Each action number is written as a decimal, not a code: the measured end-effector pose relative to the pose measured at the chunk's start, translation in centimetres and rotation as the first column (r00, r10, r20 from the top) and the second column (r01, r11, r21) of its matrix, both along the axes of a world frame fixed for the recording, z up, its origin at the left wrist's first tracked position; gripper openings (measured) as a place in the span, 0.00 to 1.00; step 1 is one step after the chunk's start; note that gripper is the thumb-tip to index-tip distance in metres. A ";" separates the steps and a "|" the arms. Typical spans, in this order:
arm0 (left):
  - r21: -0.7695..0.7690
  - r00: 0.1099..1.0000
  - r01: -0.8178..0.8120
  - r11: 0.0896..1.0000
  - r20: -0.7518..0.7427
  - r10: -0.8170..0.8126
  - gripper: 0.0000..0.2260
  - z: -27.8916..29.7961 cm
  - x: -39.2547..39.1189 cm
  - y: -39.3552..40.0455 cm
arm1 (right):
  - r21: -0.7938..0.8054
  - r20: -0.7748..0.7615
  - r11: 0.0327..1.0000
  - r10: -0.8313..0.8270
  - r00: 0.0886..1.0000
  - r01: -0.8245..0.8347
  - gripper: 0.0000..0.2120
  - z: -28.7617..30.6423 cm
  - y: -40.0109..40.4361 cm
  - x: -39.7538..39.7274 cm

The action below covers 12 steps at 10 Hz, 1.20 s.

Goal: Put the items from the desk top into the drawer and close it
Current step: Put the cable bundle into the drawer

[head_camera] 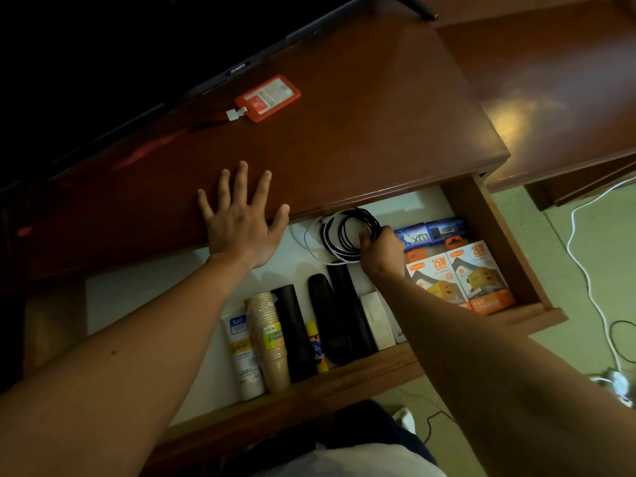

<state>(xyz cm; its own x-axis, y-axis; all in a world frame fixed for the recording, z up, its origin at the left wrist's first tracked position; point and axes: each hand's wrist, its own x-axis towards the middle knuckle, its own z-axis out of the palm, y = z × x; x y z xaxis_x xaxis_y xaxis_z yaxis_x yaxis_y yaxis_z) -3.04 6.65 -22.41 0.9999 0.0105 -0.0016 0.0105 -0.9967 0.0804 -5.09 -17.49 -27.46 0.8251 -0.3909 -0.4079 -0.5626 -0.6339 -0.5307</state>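
The wooden drawer (495, 235) stands pulled out below the dark red desk top (344, 132). My right hand (380, 247) is inside the drawer, closed on a coil of black and white cables (339, 232) near the back. My left hand (239, 218) lies flat and spread on the desk's front edge, holding nothing. A red card holder (266, 98) with a white clip lies on the desk top, far behind my left hand.
In the drawer lie two orange charger boxes (457, 273), a blue packet (433, 230), a stack of paper cups (268, 339), a white tube (241, 356), black remotes (344, 315) and a white box (377, 320). A TV (120, 63) stands behind. A white cord (585, 270) trails on the floor.
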 end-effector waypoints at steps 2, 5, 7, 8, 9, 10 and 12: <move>-0.009 1.000 -0.003 1.000 0.008 0.003 0.31 -0.1 0.1 -0.1 | -0.194 0.075 0.960 0.220 0.973 -0.202 0.22 0.4 0.7 -1.6; -0.010 1.000 0.005 1.000 0.016 -0.005 0.31 0.0 0.0 -0.1 | -0.412 -0.064 0.837 0.367 0.928 -0.360 0.47 -0.1 2.1 -2.2; -0.007 1.000 0.001 1.000 0.020 -0.001 0.31 -0.1 -0.1 0.0 | -0.278 -0.157 0.838 0.442 0.883 -0.469 0.55 -1.6 2.8 -2.3; -0.008 1.000 0.003 1.000 0.022 -0.003 0.31 -0.1 0.0 0.0 | -0.252 -0.160 0.859 0.417 0.895 -0.445 0.57 -1.9 3.0 -2.0; -0.008 1.000 -0.001 1.000 0.016 0.001 0.31 0.0 0.0 0.0 | -0.235 -0.146 0.882 0.383 0.912 -0.408 0.55 -2.0 3.0 -1.4; -0.007 1.000 -0.003 1.000 0.012 0.003 0.31 0.0 0.0 0.0 | -0.222 -0.146 0.898 0.355 0.923 -0.380 0.54 -2.1 2.8 -1.0; -0.006 1.000 -0.007 1.000 0.010 0.007 0.31 0.2 0.0 0.0 | -0.215 -0.155 0.903 0.344 0.926 -0.372 0.54 -1.8 2.5 -0.7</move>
<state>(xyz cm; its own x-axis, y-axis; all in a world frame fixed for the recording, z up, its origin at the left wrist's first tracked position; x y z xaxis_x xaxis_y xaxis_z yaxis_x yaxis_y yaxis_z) -3.06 6.64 -22.22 0.9998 0.0173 0.0086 0.0165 -0.9961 0.0866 -5.79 -15.00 -29.30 0.8825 -0.1737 -0.4370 -0.3204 -0.9023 -0.2883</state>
